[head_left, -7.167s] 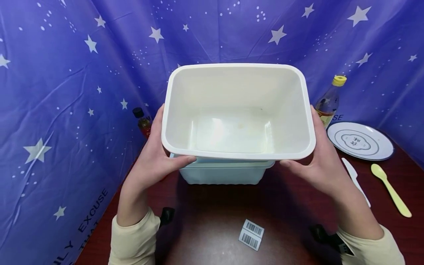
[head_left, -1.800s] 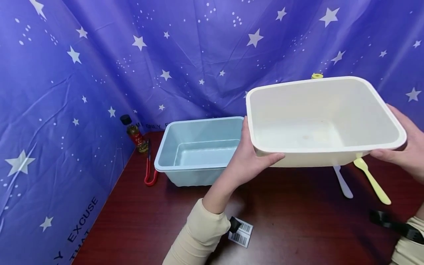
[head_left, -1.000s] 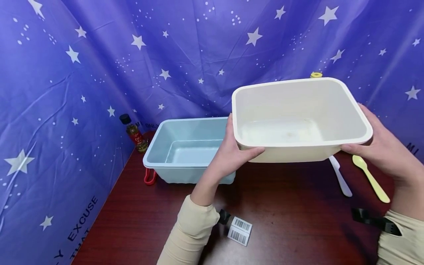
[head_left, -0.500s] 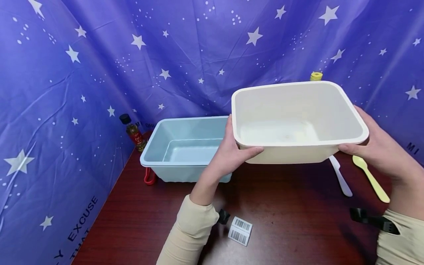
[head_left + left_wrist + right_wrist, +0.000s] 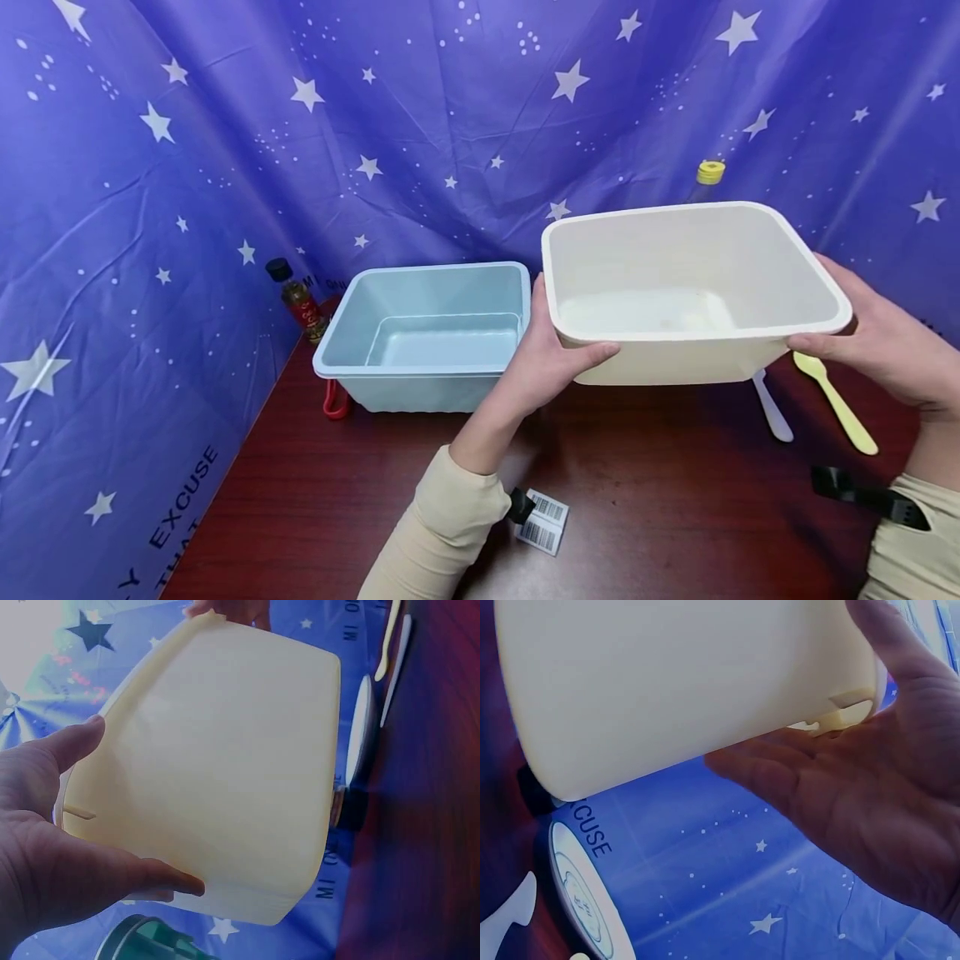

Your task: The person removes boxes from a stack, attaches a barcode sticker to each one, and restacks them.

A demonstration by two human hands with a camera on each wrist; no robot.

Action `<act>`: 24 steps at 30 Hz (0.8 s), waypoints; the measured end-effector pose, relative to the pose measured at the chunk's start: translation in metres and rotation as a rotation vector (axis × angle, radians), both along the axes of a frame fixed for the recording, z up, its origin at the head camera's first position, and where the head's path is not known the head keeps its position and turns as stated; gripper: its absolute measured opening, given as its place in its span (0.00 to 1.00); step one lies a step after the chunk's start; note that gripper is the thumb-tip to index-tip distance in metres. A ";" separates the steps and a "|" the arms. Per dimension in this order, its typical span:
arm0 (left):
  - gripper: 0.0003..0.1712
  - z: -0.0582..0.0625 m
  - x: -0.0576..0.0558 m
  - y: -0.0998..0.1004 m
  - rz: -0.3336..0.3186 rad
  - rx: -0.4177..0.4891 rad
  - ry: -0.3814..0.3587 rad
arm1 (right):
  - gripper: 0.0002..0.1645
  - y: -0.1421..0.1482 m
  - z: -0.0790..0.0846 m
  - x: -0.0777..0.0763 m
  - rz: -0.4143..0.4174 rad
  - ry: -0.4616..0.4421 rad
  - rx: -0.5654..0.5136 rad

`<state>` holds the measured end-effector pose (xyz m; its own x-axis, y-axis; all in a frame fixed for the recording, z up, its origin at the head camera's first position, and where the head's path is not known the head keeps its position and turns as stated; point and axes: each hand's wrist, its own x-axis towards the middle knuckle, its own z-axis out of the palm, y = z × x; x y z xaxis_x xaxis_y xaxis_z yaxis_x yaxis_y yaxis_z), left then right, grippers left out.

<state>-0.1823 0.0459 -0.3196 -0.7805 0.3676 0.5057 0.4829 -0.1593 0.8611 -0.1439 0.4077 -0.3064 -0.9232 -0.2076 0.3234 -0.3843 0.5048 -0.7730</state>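
Both hands hold up a white rectangular plastic tub, open side tilted toward the head camera, above the right part of the table. The left hand grips its left end, thumb on the front under the rim. At the other end the right hand grips it likewise. In the left wrist view, the left hand spreads thumb and fingers along the tub wall. The right wrist view shows the right hand at the tub's handle slot. A light-blue tub stands left of it, beside the left hand.
A dark-capped bottle and a red-handled tool, partly covered, lie near the blue tub. A yellow-capped bottle, white plastic knife, yellow spoon and patterned plate are on the right. Barcode labels lie in front.
Since the earliest frame the hands have carried the white tub right, from over the blue tub; lately it dips lower and slightly right. The blue tub has shifted left, partly covering the red-handled tool.
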 end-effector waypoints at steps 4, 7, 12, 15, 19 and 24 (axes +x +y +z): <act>0.62 -0.003 0.001 0.001 0.012 -0.012 -0.019 | 0.57 0.001 -0.002 0.000 -0.010 -0.050 0.052; 0.62 -0.006 0.002 0.001 0.014 -0.026 -0.029 | 0.54 0.002 -0.004 0.000 -0.009 -0.072 0.098; 0.64 -0.010 0.003 0.003 0.008 -0.033 -0.055 | 0.53 0.005 -0.007 0.000 -0.014 -0.111 0.158; 0.63 -0.012 0.003 0.005 -0.012 -0.001 -0.092 | 0.55 0.006 -0.010 0.002 -0.009 -0.117 0.167; 0.61 -0.015 0.005 0.008 -0.024 0.032 -0.155 | 0.53 0.008 -0.013 0.004 -0.001 -0.107 0.178; 0.59 -0.017 0.007 0.010 0.014 -0.003 -0.211 | 0.49 0.011 -0.016 0.005 0.012 -0.124 0.213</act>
